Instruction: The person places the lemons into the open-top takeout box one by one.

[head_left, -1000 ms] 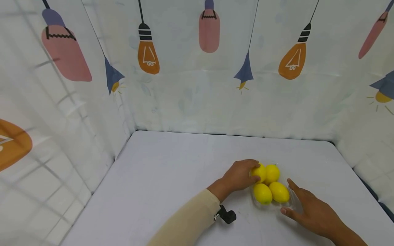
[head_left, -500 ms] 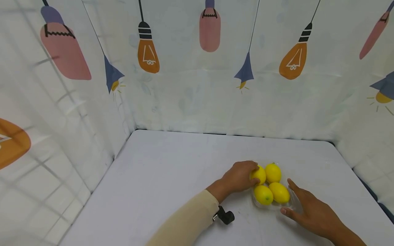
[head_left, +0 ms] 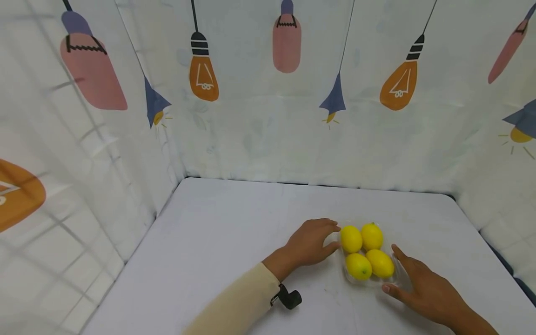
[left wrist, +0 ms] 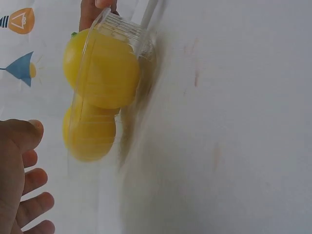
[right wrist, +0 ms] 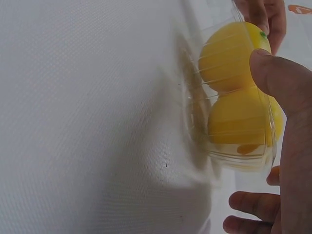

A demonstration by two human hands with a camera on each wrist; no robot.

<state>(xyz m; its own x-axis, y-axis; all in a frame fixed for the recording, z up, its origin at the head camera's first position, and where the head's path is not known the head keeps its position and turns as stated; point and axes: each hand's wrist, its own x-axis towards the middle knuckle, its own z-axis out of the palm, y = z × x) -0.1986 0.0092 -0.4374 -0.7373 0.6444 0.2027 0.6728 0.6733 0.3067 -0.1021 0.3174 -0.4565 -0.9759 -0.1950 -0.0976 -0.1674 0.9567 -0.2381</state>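
Note:
Several yellow lemons (head_left: 358, 266) sit in a clear plastic container (right wrist: 243, 163) on the right half of the table. Just left of the container is my left hand (head_left: 311, 243), thumb and fingers parted with nothing between them. In the left wrist view its fingers stand apart from the lemons. On the container's right side rests my right hand (head_left: 427, 284), fingers loosely extended and thumb near the front corner. The right wrist view has that thumb over the container's rim, beside a lemon (right wrist: 239, 119); whether it presses is unclear.
The white table (head_left: 234, 223) runs back to a pale curtain (head_left: 251, 139) printed with lamps and bulbs. Another curtain side (head_left: 83, 186) borders the table on the left. A small black device (head_left: 290, 298) is strapped at my left wrist.
My left hand has let go of the back-left lemon and moved left, away from it. That lemon now lies in the container. My right hand has stayed in place.

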